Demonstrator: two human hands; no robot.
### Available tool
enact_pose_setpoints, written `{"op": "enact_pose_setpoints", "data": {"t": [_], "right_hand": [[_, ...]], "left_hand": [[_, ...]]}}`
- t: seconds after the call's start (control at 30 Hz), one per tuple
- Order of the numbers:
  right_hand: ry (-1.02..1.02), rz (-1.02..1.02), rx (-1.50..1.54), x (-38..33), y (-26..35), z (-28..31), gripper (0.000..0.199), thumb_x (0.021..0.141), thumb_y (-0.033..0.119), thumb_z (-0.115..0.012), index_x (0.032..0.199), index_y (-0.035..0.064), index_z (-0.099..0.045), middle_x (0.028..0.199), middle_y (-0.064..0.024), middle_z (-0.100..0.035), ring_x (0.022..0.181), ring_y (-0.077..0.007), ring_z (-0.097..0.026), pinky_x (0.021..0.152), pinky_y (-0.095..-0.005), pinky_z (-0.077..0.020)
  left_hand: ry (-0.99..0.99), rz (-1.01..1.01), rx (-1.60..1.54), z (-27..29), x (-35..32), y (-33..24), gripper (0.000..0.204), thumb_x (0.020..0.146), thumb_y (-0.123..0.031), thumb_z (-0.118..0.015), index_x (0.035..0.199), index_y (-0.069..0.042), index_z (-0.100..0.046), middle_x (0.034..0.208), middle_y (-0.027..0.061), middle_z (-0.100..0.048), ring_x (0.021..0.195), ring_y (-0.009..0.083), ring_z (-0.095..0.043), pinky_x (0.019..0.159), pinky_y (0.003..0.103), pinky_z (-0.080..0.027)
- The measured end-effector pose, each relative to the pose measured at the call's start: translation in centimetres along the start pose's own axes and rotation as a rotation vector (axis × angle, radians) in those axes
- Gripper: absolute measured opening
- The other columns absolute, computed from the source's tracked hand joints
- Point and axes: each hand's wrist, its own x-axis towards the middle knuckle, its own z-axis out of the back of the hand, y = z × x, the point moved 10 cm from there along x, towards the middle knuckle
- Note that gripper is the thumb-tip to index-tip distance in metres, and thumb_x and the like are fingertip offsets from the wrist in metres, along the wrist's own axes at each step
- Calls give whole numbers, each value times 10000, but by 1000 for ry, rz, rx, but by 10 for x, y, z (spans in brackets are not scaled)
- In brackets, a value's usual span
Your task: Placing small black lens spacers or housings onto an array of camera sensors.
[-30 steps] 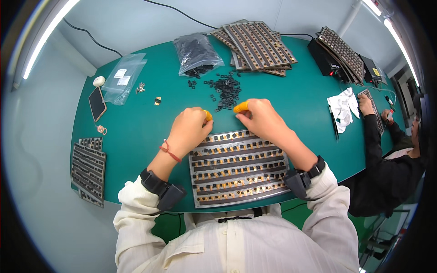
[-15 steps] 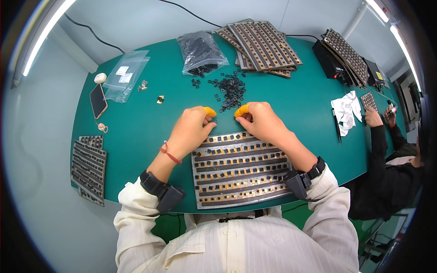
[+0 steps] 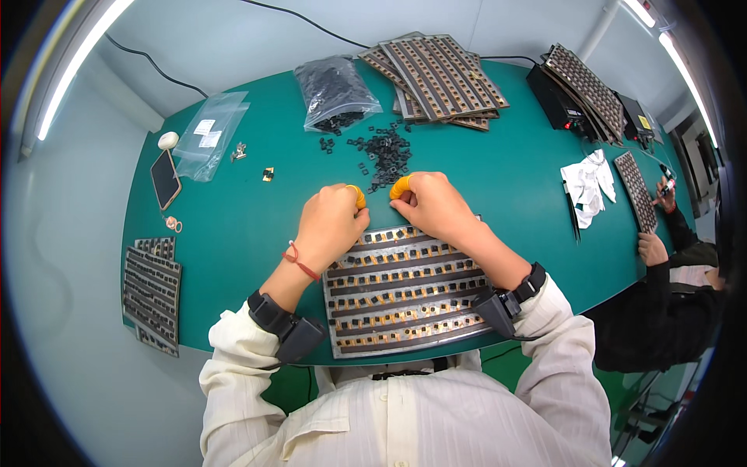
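My left hand (image 3: 331,224) is closed, with a yellow finger cot on its index finger. It hovers by the tray's far left corner, and whatever its fingertips may hold is hidden. My right hand (image 3: 433,204), also wearing a yellow cot, pinches thumb and index finger together beside the tray's far edge. Anything in that pinch is too small to make out. Under my wrists lies a metal tray (image 3: 398,274) with rows of small black square parts on gold-coloured pieces. Just beyond my fingertips spreads a pile of loose black square parts (image 3: 387,156).
A clear bag of black parts (image 3: 336,89) and stacked trays (image 3: 443,78) stand at the back. Leftward are a phone (image 3: 166,179), an empty plastic bag (image 3: 212,136) and more trays (image 3: 152,292). At right, a co-worker's hands hold a tray (image 3: 635,191) near white tissue (image 3: 589,187).
My left hand's fingers have curled in, hiding the fingertips; my right hand stays pinched. The co-worker's tray is now held more upright, with one hand lower on it. The whole view has shifted slightly.
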Motion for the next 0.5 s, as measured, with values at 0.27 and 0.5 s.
{"op": "enact_pose_setpoints", "data": {"t": [0.27, 0.5], "right_hand": [[-43, 124, -66, 1, 8, 1, 157, 794, 80, -754, 905, -28, -726, 830, -168, -652, 759, -320, -658, 693, -403, -523], [-3, 154, -25, -46, 39, 24, 125, 830, 71, -712, 893, -35, -690, 862, -172, -611, 799, -345, -635, 724, -416, -519]], "left_hand": [[192, -158, -208, 17, -54, -41, 139, 780, -103, -727, 839, 21, -701, 746, 112, -631, 646, 263, -627, 608, 364, -503], [315, -312, -216, -1, -116, -71, 103, 790, -104, -716, 812, -11, -678, 770, 98, -609, 731, 279, -608, 711, 382, -489]]}}
